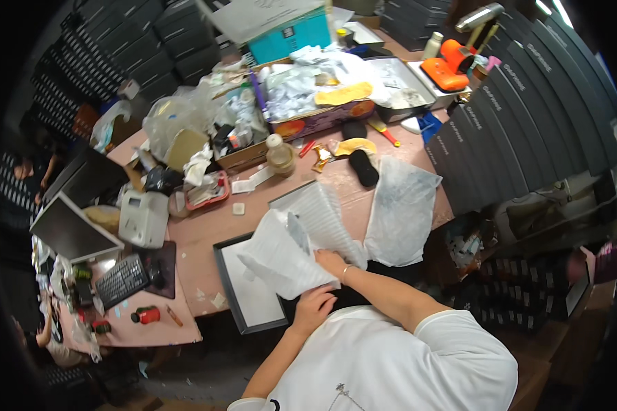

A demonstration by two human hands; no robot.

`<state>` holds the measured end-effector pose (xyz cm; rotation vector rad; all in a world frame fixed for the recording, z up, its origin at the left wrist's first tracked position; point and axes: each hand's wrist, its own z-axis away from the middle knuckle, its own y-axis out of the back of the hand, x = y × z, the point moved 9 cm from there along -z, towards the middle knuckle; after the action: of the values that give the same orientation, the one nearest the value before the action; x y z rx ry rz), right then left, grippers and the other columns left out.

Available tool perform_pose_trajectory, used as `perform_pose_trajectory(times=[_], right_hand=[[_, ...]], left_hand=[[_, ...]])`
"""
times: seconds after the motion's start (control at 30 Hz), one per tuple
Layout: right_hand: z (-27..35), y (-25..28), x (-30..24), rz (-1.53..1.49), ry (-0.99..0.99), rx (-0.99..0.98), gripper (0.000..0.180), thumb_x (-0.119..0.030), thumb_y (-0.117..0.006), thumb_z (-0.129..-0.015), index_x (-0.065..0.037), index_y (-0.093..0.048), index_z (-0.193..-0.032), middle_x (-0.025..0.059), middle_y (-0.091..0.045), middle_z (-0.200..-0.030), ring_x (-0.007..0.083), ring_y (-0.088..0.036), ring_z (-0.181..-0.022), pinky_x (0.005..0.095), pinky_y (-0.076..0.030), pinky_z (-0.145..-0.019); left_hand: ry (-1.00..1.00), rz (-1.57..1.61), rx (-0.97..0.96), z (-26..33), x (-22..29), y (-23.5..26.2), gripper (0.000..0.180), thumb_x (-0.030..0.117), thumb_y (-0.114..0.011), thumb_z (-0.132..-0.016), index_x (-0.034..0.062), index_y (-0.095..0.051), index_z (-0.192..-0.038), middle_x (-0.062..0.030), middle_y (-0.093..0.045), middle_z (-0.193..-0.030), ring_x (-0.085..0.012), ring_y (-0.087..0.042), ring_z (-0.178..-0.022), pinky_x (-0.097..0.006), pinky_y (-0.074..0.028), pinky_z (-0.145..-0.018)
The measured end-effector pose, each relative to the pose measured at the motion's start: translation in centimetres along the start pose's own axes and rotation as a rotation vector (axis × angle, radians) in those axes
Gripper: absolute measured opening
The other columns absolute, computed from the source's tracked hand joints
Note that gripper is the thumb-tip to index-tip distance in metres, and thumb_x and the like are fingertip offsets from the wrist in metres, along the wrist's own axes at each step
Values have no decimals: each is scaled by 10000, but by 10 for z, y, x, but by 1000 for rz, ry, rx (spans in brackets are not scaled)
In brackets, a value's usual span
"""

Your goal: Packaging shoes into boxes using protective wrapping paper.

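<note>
A translucent white foam packing sheet [281, 264], folded and standing up in places, lies at the table's near edge in front of me. My left hand [313, 309] grips its lower edge with curled fingers. Just above and to the right, my right hand [331, 262] is closed on the sheet's fold, its fingertips partly hidden. A greyish shape shows faintly through the foam; I cannot make out what it is. Underneath lies an open black shallow box part [238, 301] with a white inside. Another white foam sleeve [402, 212] lies flat to the right.
Behind are a black shoe insole [363, 168], a bottle [280, 156], and a carton of crumpled paper [322, 113]. Dark shoe boxes [521, 116] are stacked at right. A monitor [75, 226], keyboard [121, 281] and white label printer [144, 218] stand at left.
</note>
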<state>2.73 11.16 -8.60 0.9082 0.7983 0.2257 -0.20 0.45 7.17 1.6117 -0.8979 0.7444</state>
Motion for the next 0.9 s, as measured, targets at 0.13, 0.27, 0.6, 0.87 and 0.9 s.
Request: perform_pose_trajectory(times=[0.13,0.27,0.6,0.87,0.9], right_hand=[[59,95,-27,-363,219,253,545,-217,-654,-816,27,-471,-1268,250,-502,-1234,397,-490,-1153,432,-421,-964],[184,182,59,-186,-177,767,604,-111,-649,-771,8,-412,-1314,237,-411,-1349,411,-396,-1246,444,-314,-1060],[251,51,273,-518,-789,942,329,-127,-507,-924,12,-548,-1220,187,-518,-1283,309,-507,-1185,367,-399,-1000],[231,146,216,-587,-615,983,323,-82,-553,-850,-18,-574,-1167,217,-625,-1102,330,-609,-1022,383,-486,-833],[228,135,227,-464,-577,894,329,-60,-541,-836,-14,-578,-1160,236,-635,-1067,358,-621,-992,391,-487,-828]], left_hand=[[274,-122,212,26,-49,41,102,44,-636,-760,29,-676,-853,-146,-668,-874,-346,-606,-866,-417,-447,-834],[120,-46,223,-3,-51,47,170,3,-602,-737,13,-667,-894,-169,-656,-949,-380,-584,-914,-441,-433,-865],[-68,-343,-234,-148,-62,-10,318,187,-646,-813,-33,-589,-1035,-211,-564,-1181,-398,-486,-1155,-498,-338,-1019],[131,-1061,-778,-152,-92,-68,865,681,-649,-649,-57,-627,-1099,-229,-552,-1218,-347,-445,-1202,-465,-251,-1035],[146,-1012,-797,-153,-96,-69,860,679,-657,-643,-50,-630,-1099,-219,-552,-1216,-337,-442,-1197,-459,-260,-1020]])
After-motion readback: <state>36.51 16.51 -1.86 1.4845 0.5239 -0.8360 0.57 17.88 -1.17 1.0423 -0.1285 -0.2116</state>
